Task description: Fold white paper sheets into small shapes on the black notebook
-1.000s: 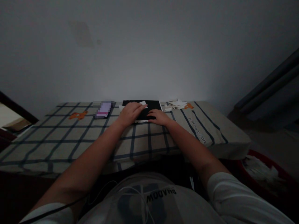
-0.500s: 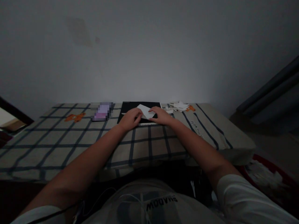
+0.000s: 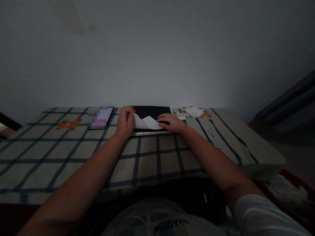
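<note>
white paper (image 3: 147, 123) lies partly folded on a black notebook (image 3: 152, 113) on the checked cloth (image 3: 73, 147). head view: left hand (image 3: 125, 123) pinches its left edge, right hand (image 3: 171, 123) presses flat on its right corner. phone (image 3: 100, 117) left, paper scraps (image 3: 190, 111) right.

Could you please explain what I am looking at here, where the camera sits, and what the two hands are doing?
There is no machine here: a person wears a camera on the head, looking forward and down over their own arms. The table has a checked cloth with small orange bears. On it lies a black board. The left hand pinches one edge of a white sheet of paper lying on the board, while the right hand presses flat on the other side. Left of the board lies a phone, its screen blurred out. To the right sits a small pile of paper scraps.
</note>
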Tool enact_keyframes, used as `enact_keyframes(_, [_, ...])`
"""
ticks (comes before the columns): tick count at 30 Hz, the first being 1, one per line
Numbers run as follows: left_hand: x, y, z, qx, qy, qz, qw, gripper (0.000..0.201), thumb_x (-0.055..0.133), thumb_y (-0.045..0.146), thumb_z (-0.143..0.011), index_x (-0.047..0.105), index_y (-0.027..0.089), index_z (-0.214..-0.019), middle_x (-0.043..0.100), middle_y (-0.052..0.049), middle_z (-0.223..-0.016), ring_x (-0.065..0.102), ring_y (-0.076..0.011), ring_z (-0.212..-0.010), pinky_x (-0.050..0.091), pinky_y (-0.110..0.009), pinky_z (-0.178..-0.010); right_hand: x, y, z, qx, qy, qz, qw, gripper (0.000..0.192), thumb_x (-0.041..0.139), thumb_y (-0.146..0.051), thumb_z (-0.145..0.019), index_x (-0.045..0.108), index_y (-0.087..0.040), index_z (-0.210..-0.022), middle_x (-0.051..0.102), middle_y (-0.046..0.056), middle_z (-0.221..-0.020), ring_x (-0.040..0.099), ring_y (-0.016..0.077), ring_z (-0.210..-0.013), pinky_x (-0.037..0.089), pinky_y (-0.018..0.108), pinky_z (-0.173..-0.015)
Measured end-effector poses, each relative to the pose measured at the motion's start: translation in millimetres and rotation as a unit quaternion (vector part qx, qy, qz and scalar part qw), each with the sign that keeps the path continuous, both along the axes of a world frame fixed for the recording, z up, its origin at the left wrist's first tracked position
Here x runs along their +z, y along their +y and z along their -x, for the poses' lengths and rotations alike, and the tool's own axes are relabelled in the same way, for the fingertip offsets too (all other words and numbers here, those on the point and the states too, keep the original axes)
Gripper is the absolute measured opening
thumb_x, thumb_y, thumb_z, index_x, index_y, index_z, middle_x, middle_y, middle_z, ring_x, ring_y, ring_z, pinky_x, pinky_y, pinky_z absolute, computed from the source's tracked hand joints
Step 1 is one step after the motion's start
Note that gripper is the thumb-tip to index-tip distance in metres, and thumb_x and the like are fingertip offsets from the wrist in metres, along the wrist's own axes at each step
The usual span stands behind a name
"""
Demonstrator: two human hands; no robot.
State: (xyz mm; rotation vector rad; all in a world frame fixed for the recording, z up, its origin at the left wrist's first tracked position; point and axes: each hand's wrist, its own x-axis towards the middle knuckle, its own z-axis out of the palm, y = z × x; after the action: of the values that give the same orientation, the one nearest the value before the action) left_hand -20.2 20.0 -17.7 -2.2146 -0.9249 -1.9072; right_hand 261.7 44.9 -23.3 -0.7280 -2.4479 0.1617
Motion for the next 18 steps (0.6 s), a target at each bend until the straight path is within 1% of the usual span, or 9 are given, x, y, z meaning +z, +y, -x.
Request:
enact_keyframes(3, [-0.6, 1, 0, 0.027, -0.029, 0.004, 0.999, 0.03, 0.038, 0.049, -0.106, 0.051, 0.023, -0.101, 0.058, -0.006, -0.1, 0.058, -0.0215, -0.096, 0.047, -0.039, -0.088, 4.4, -7, 4, 0.037, 0.004, 0.022, 0.999, 0.041, 0.071, -0.046, -0.09, 0.074, -0.02, -0.121, 0.072, 0.013, -0.123, 0.066, 0.0252, -0.116, 0.05, 0.043, -0.102])
enact_keyframes(4, [-0.5, 1, 0, 0.029, -0.038, 0.005, 0.999, 0.029, 0.039, 0.048, -0.106, 0.051, 0.023, -0.103, 0.058, -0.006, -0.1, 0.058, -0.0212, -0.096, 0.047, -0.038, -0.088, 5.0, -9, 6, 0.037, -0.005, 0.021, 0.999, 0.038, 0.073, -0.045, -0.089, 0.075, -0.02, -0.118, 0.073, 0.012, -0.121, 0.066, 0.0251, -0.115, 0.05, 0.043, -0.101])
enact_keyframes(6, [0.2, -1, -1, 0.026, -0.044, 0.001, 0.999, 0.027, 0.04, 0.047, -0.106, 0.051, 0.023, -0.104, 0.057, -0.006, -0.101, 0.057, -0.0211, -0.097, 0.047, -0.038, -0.089, 4.8, -10, 7, 0.026, -0.024, 0.009, 0.999, 0.022, 0.07, -0.033, -0.091, 0.076, -0.02, -0.107, 0.075, 0.011, -0.113, 0.067, 0.0239, -0.109, 0.051, 0.04, -0.096])
enact_keyframes(7, [0.9, -2, -1, 0.022, -0.042, -0.003, 0.999, 0.026, 0.04, 0.047, -0.106, 0.051, 0.023, -0.104, 0.057, -0.006, -0.101, 0.057, -0.0213, -0.097, 0.047, -0.038, -0.09, 4.6, -9, 7, 0.014, -0.028, -0.001, 1.0, 0.015, 0.067, -0.027, -0.092, 0.076, -0.02, -0.102, 0.076, 0.01, -0.108, 0.067, 0.0232, -0.105, 0.05, 0.039, -0.093])
enact_keyframes(9, [2.2, -3, 0, 0.016, -0.033, -0.011, 0.999, 0.025, 0.041, 0.046, -0.106, 0.051, 0.024, -0.101, 0.058, -0.006, -0.101, 0.057, -0.0219, -0.098, 0.047, -0.039, -0.091, 5.2, -8, 5, -0.025, -0.018, -0.028, 0.999, 0.014, 0.063, -0.017, -0.09, 0.075, -0.02, -0.095, 0.076, 0.009, -0.101, 0.067, 0.0222, -0.098, 0.049, 0.036, -0.088])
enact_keyframes(13, [1.1, 1, 9, 0.011, 0.007, -0.018, 1.0, 0.018, 0.046, 0.039, -0.102, 0.05, 0.024, -0.092, 0.06, -0.006, -0.099, 0.058, -0.0234, -0.099, 0.047, -0.042, -0.094, 12.3, -8, -5, -0.131, 0.019, -0.085, 0.988, 0.014, 0.063, -0.011, -0.084, 0.071, -0.02, -0.09, 0.074, 0.009, -0.097, 0.064, 0.0228, -0.092, 0.046, 0.035, -0.084])
enact_keyframes(15, [-2.4, 8, 14, 0.028, 0.025, 0.008, 0.999, 0.011, 0.049, 0.032, -0.097, 0.05, 0.024, -0.09, 0.06, -0.006, -0.099, 0.058, -0.0233, -0.098, 0.047, -0.042, -0.094, 16.1, -10, -9, -0.143, 0.005, -0.104, 0.984, 0.014, 0.062, -0.009, -0.083, 0.071, -0.019, -0.089, 0.074, 0.009, -0.096, 0.064, 0.0237, -0.092, 0.046, 0.036, -0.084])
enact_keyframes(17, [-7.2, 17, 19, 0.065, 0.008, 0.074, 0.995, 0.004, 0.05, 0.024, -0.092, 0.051, 0.024, -0.089, 0.059, -0.005, -0.098, 0.057, -0.0232, -0.099, 0.048, -0.041, -0.094, 17.8, -12, -11, -0.114, -0.018, -0.104, 0.988, 0.015, 0.064, -0.009, -0.082, 0.072, -0.019, -0.09, 0.074, 0.01, -0.098, 0.064, 0.0239, -0.095, 0.046, 0.036, -0.085])
enact_keyframes(18, [-9.6, 21, 21, 0.088, -0.007, 0.114, 0.99, 0.005, 0.049, 0.02, -0.09, 0.052, 0.024, -0.087, 0.058, -0.005, -0.097, 0.057, -0.0231, -0.098, 0.048, -0.041, -0.094, 17.6, -13, -11, -0.093, -0.027, -0.096, 0.991, 0.015, 0.065, -0.01, -0.082, 0.072, -0.019, -0.091, 0.074, 0.009, -0.099, 0.064, 0.0235, -0.096, 0.047, 0.035, -0.085])
